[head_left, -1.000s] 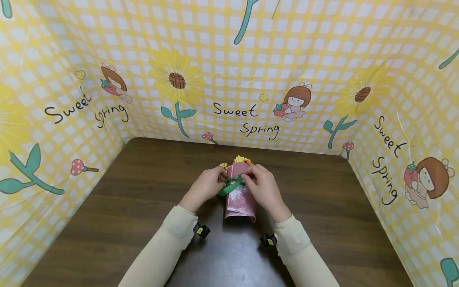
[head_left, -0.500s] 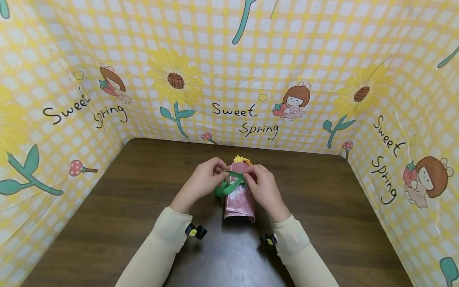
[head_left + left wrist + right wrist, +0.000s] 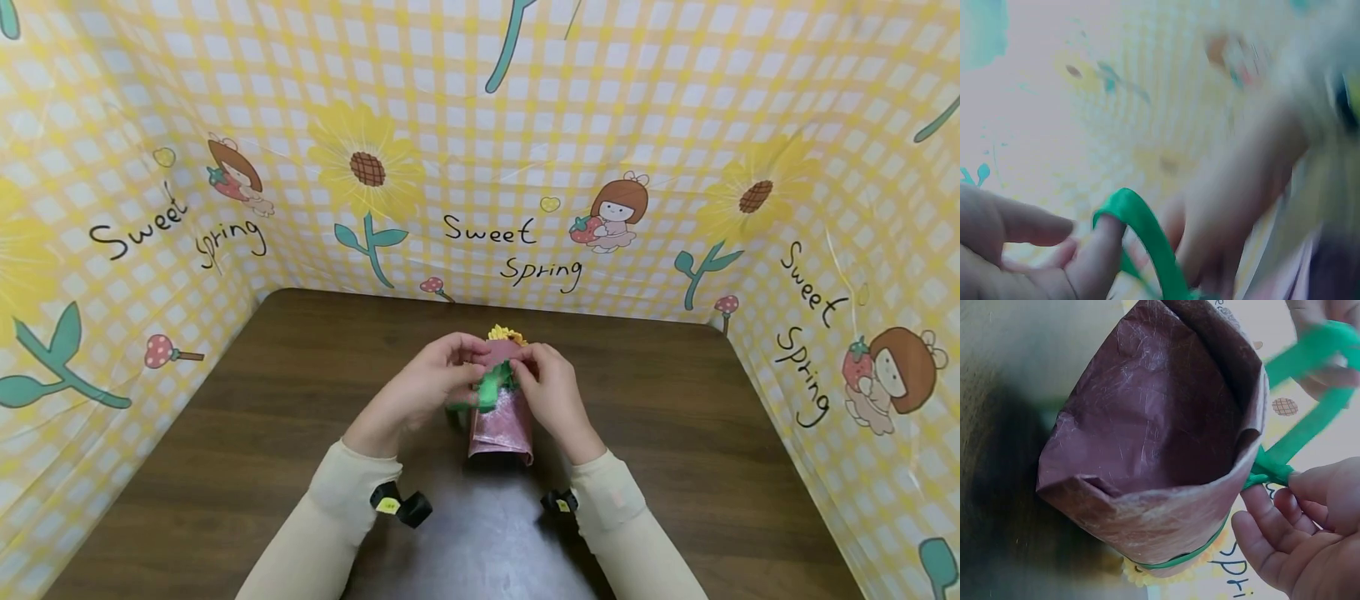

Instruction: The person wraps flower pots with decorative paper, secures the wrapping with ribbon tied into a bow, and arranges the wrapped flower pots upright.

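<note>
A small bouquet in pink wrapping paper (image 3: 501,432) lies on the table, its yellow flowers (image 3: 504,334) at the far end. Round its middle runs a green ribbon (image 3: 1313,433), knotted at the paper's side. My right hand (image 3: 553,393) pinches the ribbon at this knot between thumb and forefinger. A ribbon loop passes over the thumb of my left hand (image 3: 435,379); in the left wrist view a gap shows between that thumb and the forefinger (image 3: 1032,225). The right wrist view looks into the wrapping's hollow lower end.
The dark wooden table (image 3: 240,467) is enclosed at the back and sides by a yellow checked cloth (image 3: 465,125) printed with sunflowers. A black wrist camera (image 3: 401,504) sits on the left sleeve, another camera (image 3: 558,502) on the right.
My left hand has first drawn leftward with the ribbon, then turned and come back over the bouquet, with the ribbon now looped over its thumb. My right hand stays at the knot.
</note>
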`<act>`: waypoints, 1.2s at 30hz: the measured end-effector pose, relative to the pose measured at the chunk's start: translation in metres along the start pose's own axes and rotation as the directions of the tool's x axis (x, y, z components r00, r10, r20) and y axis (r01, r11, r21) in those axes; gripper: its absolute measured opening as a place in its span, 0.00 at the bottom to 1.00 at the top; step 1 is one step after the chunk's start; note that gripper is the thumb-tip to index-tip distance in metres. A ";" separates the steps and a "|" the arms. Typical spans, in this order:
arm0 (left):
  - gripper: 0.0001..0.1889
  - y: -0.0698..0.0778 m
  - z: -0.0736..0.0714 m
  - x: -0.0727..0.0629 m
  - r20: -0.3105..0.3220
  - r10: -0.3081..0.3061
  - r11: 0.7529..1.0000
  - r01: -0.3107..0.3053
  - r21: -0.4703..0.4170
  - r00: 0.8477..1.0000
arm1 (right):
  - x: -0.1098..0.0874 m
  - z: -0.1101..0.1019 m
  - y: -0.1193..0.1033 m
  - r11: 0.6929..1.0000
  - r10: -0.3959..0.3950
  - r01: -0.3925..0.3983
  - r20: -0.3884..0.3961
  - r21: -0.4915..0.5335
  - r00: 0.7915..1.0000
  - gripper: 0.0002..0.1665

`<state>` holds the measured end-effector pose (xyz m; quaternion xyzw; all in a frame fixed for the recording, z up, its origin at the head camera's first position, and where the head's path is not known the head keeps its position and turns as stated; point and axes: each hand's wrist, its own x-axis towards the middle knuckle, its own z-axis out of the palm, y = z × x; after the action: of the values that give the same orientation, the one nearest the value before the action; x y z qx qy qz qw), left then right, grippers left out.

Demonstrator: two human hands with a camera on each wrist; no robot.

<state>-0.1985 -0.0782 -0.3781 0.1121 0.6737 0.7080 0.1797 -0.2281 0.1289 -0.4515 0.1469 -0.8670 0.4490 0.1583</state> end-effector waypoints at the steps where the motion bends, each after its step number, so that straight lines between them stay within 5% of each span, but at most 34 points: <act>1: 0.16 0.001 0.003 -0.001 0.039 -0.005 0.994 0.009 -0.107 0.999 | 0.000 0.000 0.000 1.000 0.000 0.000 -0.002 0.008 1.000 0.02; 5: 0.16 0.004 0.014 -0.006 0.131 0.011 0.912 0.043 -0.408 0.991 | 0.001 0.002 0.001 0.999 0.012 -0.012 -0.004 0.048 1.000 0.03; 8: 0.18 0.004 0.018 -0.007 0.165 -0.010 0.865 0.092 -0.494 0.986 | 0.001 0.002 0.002 0.998 0.026 -0.026 -0.002 0.061 1.000 0.03; 10: 0.20 0.003 0.020 -0.007 0.185 -0.027 0.867 0.115 -0.485 0.982 | 0.001 0.002 0.003 0.997 0.042 -0.042 0.006 0.062 0.999 0.02; 12: 0.21 0.002 0.021 -0.008 0.187 -0.041 0.907 0.115 -0.405 0.982 | 0.001 0.002 0.004 0.995 0.059 -0.060 0.015 0.074 0.998 0.02; 15: 0.20 -0.003 0.022 -0.006 0.153 -0.059 0.985 0.083 -0.153 0.986 | 0.001 0.002 0.004 0.992 0.082 -0.084 0.027 0.096 0.996 0.03; 17: 0.19 -0.008 0.022 -0.005 0.119 -0.073 0.997 0.071 0.028 0.990 | 0.001 0.002 0.005 0.990 0.092 -0.094 0.028 0.106 0.995 0.03; 22: 0.12 -0.017 0.020 -0.003 0.068 -0.132 0.952 0.107 0.288 0.989 | 0.001 0.002 0.006 0.991 0.095 -0.097 0.022 0.096 0.995 0.02; 29: 0.13 -0.016 0.015 -0.009 0.101 -0.221 0.890 0.158 0.427 0.970 | 0.002 0.002 0.005 0.992 0.091 -0.092 0.017 0.085 0.996 0.03; 32: 0.13 -0.013 0.010 -0.014 0.137 -0.301 0.856 0.204 0.476 0.944 | 0.002 0.002 0.005 0.992 0.083 -0.083 0.010 0.092 0.997 0.03; 36: 0.11 -0.012 0.003 -0.016 0.255 -0.413 0.818 0.233 0.526 0.874 | 0.002 0.003 0.006 0.991 0.083 -0.083 0.005 0.101 0.997 0.03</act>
<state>-0.1817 -0.0817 -0.3884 0.1619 0.7923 0.4448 0.3850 -0.2327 0.1298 -0.4569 0.1186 -0.8486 0.4985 0.1317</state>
